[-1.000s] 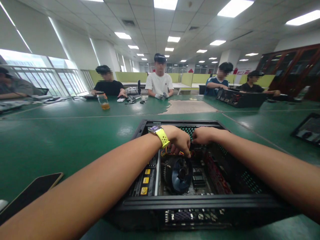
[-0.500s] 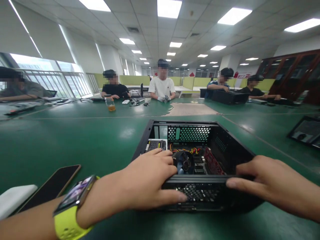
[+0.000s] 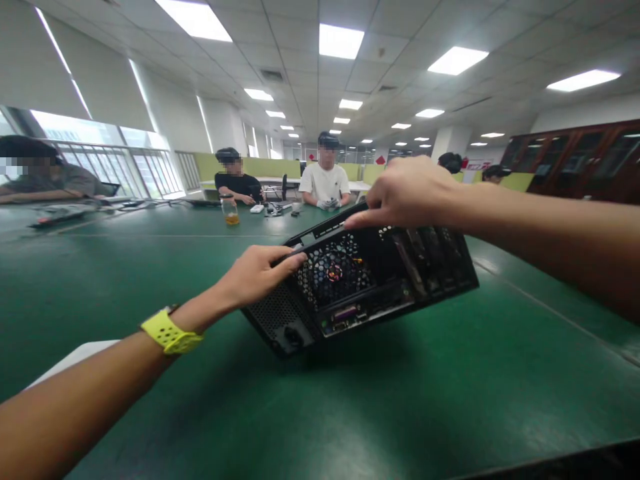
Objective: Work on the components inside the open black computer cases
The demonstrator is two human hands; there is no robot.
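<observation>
Left hand (image 3: 255,277) and right hand (image 3: 413,190) grip a computer case (image 3: 377,267); flat moments ago, it now tilts, ports (image 3: 345,313) showing; open side seemingly harder to reach.

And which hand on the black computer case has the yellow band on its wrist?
The left hand, the lower one on the case: it wears the yellow band, while the right hand has none.

The computer case (image 3: 376,257) is black, partly honeycomb-perforated; 1 connector (image 3: 346,312) is purple. Under the case, the tabletop (image 3: 400,413) is green. Left of the case, the watch strap (image 3: 170,331) is yellow-green with dark dots.
</observation>
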